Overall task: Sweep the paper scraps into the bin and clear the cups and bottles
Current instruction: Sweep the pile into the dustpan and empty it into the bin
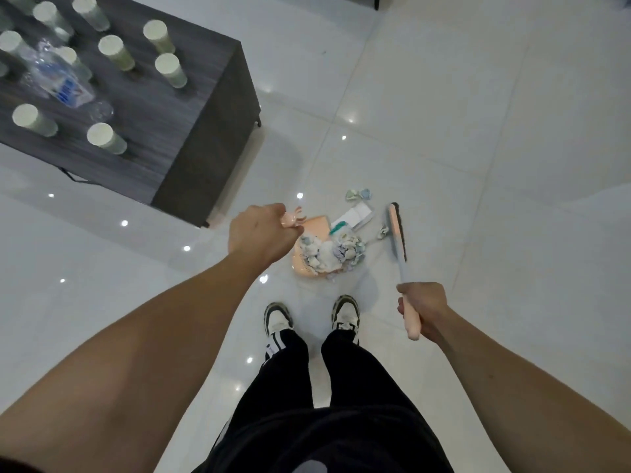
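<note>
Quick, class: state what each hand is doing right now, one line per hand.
Left hand: closed, grips the dustpan handle.
Right hand: closed, grips the broom handle.

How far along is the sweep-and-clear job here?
Done: most paper scraps sit heaped in the dustpan on the floor. In hand: left hand grips the dustpan handle, right hand holds the broom beside the pile. Left: a white paper piece and a small crumpled scrap lie outside the pan; cups and a plastic bottle remain on the table. No bin visible.
</note>
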Demonstrator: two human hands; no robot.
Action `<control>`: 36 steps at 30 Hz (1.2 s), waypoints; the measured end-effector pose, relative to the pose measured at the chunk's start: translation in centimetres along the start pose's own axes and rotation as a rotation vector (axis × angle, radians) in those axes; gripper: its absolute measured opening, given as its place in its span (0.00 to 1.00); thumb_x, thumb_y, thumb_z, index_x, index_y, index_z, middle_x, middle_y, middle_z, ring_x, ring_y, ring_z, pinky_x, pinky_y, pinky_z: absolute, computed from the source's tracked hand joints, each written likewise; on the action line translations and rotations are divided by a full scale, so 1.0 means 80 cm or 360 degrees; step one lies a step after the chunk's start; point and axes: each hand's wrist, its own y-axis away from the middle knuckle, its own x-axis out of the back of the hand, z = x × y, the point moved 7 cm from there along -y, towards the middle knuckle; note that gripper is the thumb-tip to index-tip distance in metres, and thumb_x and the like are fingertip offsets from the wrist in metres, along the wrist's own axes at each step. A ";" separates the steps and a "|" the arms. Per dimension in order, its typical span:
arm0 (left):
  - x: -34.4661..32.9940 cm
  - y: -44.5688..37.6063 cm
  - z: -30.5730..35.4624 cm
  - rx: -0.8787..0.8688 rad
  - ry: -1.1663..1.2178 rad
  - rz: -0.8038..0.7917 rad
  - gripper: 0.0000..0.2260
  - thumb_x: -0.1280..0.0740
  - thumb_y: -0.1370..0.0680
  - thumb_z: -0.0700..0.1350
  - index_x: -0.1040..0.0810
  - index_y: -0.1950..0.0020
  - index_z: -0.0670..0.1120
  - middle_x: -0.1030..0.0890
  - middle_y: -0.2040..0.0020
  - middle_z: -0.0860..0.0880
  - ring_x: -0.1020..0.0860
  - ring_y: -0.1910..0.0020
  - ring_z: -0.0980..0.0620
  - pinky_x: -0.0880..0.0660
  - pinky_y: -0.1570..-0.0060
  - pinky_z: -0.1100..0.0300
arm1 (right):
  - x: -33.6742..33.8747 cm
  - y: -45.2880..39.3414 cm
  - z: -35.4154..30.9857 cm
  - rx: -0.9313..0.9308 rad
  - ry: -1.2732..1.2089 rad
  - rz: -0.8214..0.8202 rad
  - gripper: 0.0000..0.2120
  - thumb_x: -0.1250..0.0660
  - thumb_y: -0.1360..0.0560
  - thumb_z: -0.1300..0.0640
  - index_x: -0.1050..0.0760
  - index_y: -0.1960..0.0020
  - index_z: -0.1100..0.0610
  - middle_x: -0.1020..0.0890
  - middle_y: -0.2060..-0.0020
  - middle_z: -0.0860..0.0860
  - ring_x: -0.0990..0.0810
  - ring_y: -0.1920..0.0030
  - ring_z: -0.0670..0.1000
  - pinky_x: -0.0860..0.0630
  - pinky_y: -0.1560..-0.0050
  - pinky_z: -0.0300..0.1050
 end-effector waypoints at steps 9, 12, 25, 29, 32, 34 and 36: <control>-0.002 -0.009 0.026 -0.0048 -0.0084 0.0030 0.15 0.37 0.29 0.62 0.27 0.61 0.49 0.25 0.68 0.50 0.25 0.67 0.46 0.33 0.69 0.59 | -0.066 0.057 0.010 -0.0069 0.0013 -0.0374 0.06 0.32 0.24 0.64 0.24 0.59 0.65 0.25 0.71 0.58 0.30 0.80 0.50 0.33 0.79 0.37; 0.003 -0.009 0.017 -0.0062 -0.0110 0.0024 0.15 0.38 0.28 0.62 0.28 0.61 0.50 0.24 0.67 0.50 0.25 0.67 0.46 0.32 0.68 0.58 | -0.078 0.067 0.014 -0.0101 0.0046 -0.0445 0.06 0.32 0.24 0.61 0.23 0.54 0.65 0.24 0.71 0.56 0.29 0.79 0.50 0.33 0.78 0.38; 0.013 0.007 -0.021 -0.0057 0.0006 0.0010 0.16 0.35 0.27 0.61 0.30 0.63 0.50 0.25 0.69 0.52 0.25 0.68 0.49 0.28 0.68 0.59 | -0.053 0.105 0.000 -0.0048 -0.0017 -0.0459 0.07 0.32 0.22 0.60 0.23 0.52 0.65 0.26 0.68 0.56 0.31 0.77 0.49 0.37 0.79 0.38; 0.031 0.011 -0.031 0.0039 0.0052 0.0123 0.16 0.35 0.30 0.62 0.29 0.65 0.51 0.27 0.70 0.54 0.27 0.70 0.51 0.35 0.71 0.61 | -0.038 0.109 -0.030 0.0029 0.0023 -0.0452 0.06 0.31 0.23 0.61 0.23 0.53 0.65 0.25 0.69 0.57 0.31 0.78 0.49 0.37 0.78 0.38; 0.049 0.005 -0.023 0.0029 0.0020 0.0119 0.16 0.36 0.32 0.63 0.27 0.64 0.51 0.24 0.68 0.52 0.24 0.67 0.48 0.28 0.65 0.58 | -0.032 0.113 -0.052 0.0104 0.0025 -0.0439 0.05 0.32 0.23 0.62 0.24 0.54 0.65 0.26 0.72 0.56 0.32 0.79 0.49 0.37 0.78 0.38; 0.065 -0.001 -0.010 -0.0023 0.0008 0.0133 0.16 0.35 0.32 0.63 0.26 0.63 0.51 0.24 0.68 0.53 0.24 0.66 0.49 0.28 0.65 0.58 | -0.029 0.119 -0.061 0.0136 0.0010 -0.0409 0.05 0.32 0.23 0.62 0.24 0.54 0.64 0.26 0.73 0.55 0.32 0.79 0.48 0.38 0.78 0.38; 0.080 -0.009 0.004 -0.0074 0.0028 0.0147 0.15 0.34 0.33 0.63 0.25 0.63 0.51 0.24 0.68 0.54 0.24 0.66 0.50 0.29 0.65 0.59 | -0.027 0.127 -0.064 0.0151 -0.0033 -0.0372 0.05 0.32 0.23 0.62 0.24 0.52 0.65 0.26 0.72 0.55 0.31 0.79 0.49 0.38 0.77 0.39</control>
